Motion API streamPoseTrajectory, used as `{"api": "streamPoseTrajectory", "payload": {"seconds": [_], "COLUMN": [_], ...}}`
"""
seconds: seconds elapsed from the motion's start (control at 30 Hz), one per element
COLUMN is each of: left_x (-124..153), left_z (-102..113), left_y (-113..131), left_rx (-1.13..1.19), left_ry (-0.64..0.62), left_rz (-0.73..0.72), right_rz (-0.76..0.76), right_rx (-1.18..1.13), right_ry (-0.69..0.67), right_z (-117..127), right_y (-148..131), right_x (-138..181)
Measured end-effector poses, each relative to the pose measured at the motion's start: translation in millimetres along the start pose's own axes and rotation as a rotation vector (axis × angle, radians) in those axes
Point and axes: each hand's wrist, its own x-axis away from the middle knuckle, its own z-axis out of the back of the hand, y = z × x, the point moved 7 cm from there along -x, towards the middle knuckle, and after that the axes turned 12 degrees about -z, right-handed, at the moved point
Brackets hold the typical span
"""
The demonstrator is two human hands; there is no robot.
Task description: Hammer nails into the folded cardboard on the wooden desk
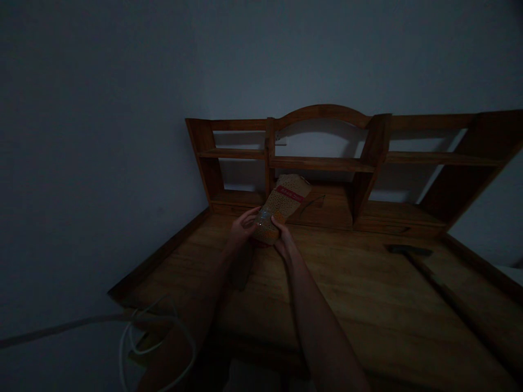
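Observation:
A tan paper bag [291, 200] with a dark speckled pattern, a red printed band and a shiny clear patch is held tilted above the wooden desk. My right hand [283, 237] grips its lower right side, thumb across the front. On the lower left side, my left hand [244, 224] holds the bag with curved fingers. What the bag contains cannot be made out in the dim light. Below my left hand, a dark flat shape [244, 267] lies on the desk, too dim to name.
A wooden shelf unit [321, 163] stands along the desk's back edge against the wall. On the right of the desk [347, 283] lies a long-handled tool with a dark head [411, 250]. A looped white cable [122, 348] hangs at the lower left.

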Motion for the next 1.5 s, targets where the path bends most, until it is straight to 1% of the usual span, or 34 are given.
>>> {"api": "streamPoseTrajectory", "payload": {"seconds": [0.33,0.9,1.1,1.27,1.4,1.5], "left_x": [-1,1,4,1,0,1], "left_z": [4,6,4,5,10,15], "left_y": [-10,-11,-8,-3,-13,-23], "left_rx": [0.01,-0.063,-0.178,-0.193,-0.132,-0.084], "left_ry": [0.024,0.059,0.104,0.129,0.113,0.139], "left_rz": [0.022,0.018,0.043,0.001,0.064,0.121], "right_rz": [0.025,0.05,-0.021,-0.034,-0.028,-0.037], "right_rx": [0.026,0.07,0.134,0.136,0.121,0.128], "right_ry": [0.0,0.035,0.056,0.061,0.065,0.063], "right_z": [0,0,-3,-8,-8,-6], "right_y": [-1,-2,10,11,7,8], "right_x": [1,-1,1,4,3,1]}}
